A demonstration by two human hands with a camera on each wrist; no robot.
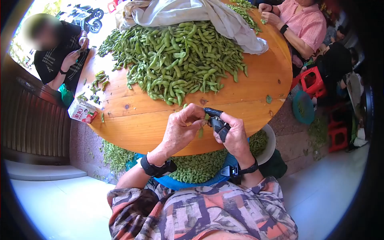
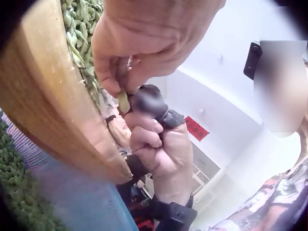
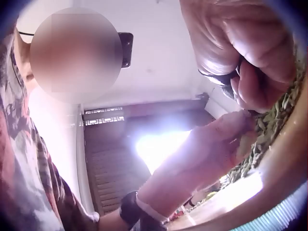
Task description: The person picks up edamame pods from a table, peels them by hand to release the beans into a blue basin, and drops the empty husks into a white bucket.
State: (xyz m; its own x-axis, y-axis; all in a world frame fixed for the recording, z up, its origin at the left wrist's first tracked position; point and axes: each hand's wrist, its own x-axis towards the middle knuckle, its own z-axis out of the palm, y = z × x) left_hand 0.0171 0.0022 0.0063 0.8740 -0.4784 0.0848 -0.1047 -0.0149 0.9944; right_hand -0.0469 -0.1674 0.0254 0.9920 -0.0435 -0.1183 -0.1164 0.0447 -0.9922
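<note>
Noted first: a broad, round-edged, orange-brown wooden counter (image 1: 264,74). Noted on it: a large loose heap of green bean pods (image 1: 176,60), just beyond both hands, partly covered at the far side by a crumpled off-white cloth (image 1: 176,12). Draw from the near edge of the heap to spare reaching. Observed below the counter's near edge: a wide blue plastic basin (image 1: 192,186) full of small green pieces; cannot tell whether pods or beans. Judged best to work close above the basin, to catch loose bits.

Recorded the left hand (image 1: 178,128), bare, with grip narrowed to thumb and fingertips, pinching a pod. Recorded the right hand (image 1: 236,136) opposite, with fingers curled and grip apparently closed on the pod's other end. Noted black coverings (image 1: 221,130) on right thumb and index finger; cannot rule out a small tool there.

Located the single slim green pod (image 2: 123,103) between the two sets of fingertips, above the counter's near edge. Advise holding it firmly on the left, without crushing, and working with the covered fingers, close to the pinch, to avoid bending or slipping. Keep bare fingertips back from any edge.
</note>
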